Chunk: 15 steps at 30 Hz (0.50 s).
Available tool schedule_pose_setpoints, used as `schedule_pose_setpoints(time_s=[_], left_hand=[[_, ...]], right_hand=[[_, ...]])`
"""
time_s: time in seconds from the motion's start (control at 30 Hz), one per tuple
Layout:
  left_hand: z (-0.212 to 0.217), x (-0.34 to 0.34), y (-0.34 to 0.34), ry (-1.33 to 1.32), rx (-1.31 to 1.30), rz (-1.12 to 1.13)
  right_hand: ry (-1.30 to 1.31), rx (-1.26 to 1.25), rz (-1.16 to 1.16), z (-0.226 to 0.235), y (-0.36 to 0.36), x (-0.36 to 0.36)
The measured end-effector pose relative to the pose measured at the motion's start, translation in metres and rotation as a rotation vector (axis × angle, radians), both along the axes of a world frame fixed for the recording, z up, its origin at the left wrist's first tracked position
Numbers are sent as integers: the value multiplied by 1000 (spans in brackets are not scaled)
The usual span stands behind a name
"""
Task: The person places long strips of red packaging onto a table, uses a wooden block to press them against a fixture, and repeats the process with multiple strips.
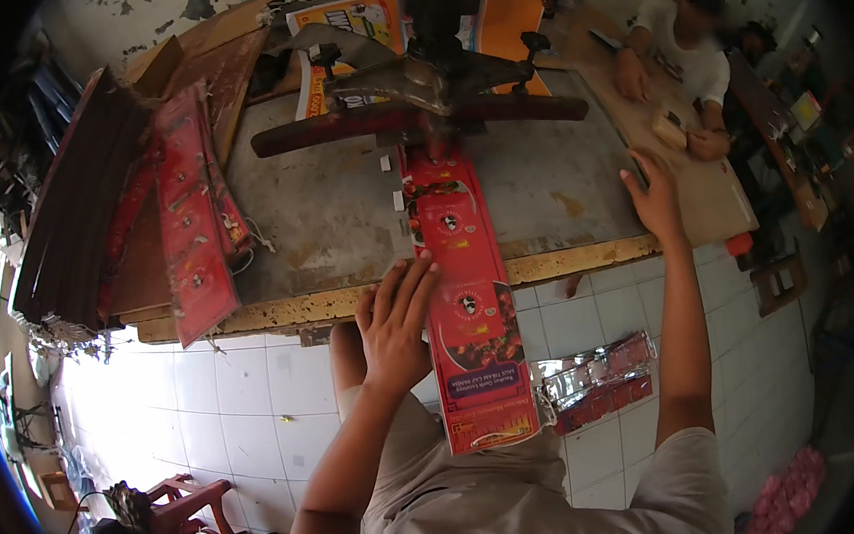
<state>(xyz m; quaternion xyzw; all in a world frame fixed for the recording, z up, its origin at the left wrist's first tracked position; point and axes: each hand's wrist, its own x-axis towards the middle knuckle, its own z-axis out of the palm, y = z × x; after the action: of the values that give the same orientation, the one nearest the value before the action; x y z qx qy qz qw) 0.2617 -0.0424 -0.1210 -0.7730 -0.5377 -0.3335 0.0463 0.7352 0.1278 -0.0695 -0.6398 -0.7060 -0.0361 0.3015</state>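
**Left hand flat on the red strip, right hand resting apart**

Your left hand lies on the left edge of the long red printed strip, fingers spread and pressed flat, pinching nothing. The strip's long axis runs near to far: its far end sits under the dark metal machine at the far middle of the tabletop, and its near end hangs over the tabletop's near edge down toward your lap. So the strip lies just to the right of your left hand, touching it, and that hand is plainly the nearer of the two.

Your right hand is well apart to the right, open with fingers loosely extended, resting on the tabletop near its right corner. It holds nothing and does not touch the strip.

To your left, a stack of similar red strips lies on the tabletop, leaning against dark boards. Below the tabletop's edge on the right, a shiny silver-and-red bundle of wrappers rests by your right knee. Behind the machine lie orange and yellow printed sheets. At the far right another person sits at a wooden board, their hands busy with a small block; keep those hands distinct from yours.
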Motion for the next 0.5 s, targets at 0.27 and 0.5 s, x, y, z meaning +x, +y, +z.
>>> schedule_pose_setpoints(time_s=[0.27, 0.5], left_hand=[[6, 4, -1, -32, -35, -17], [0, 2, 0, -7, -7, -10]], right_hand=[[-321, 196, -294, -34, 41, 53], [-185, 45, -285, -33, 40, 52]])
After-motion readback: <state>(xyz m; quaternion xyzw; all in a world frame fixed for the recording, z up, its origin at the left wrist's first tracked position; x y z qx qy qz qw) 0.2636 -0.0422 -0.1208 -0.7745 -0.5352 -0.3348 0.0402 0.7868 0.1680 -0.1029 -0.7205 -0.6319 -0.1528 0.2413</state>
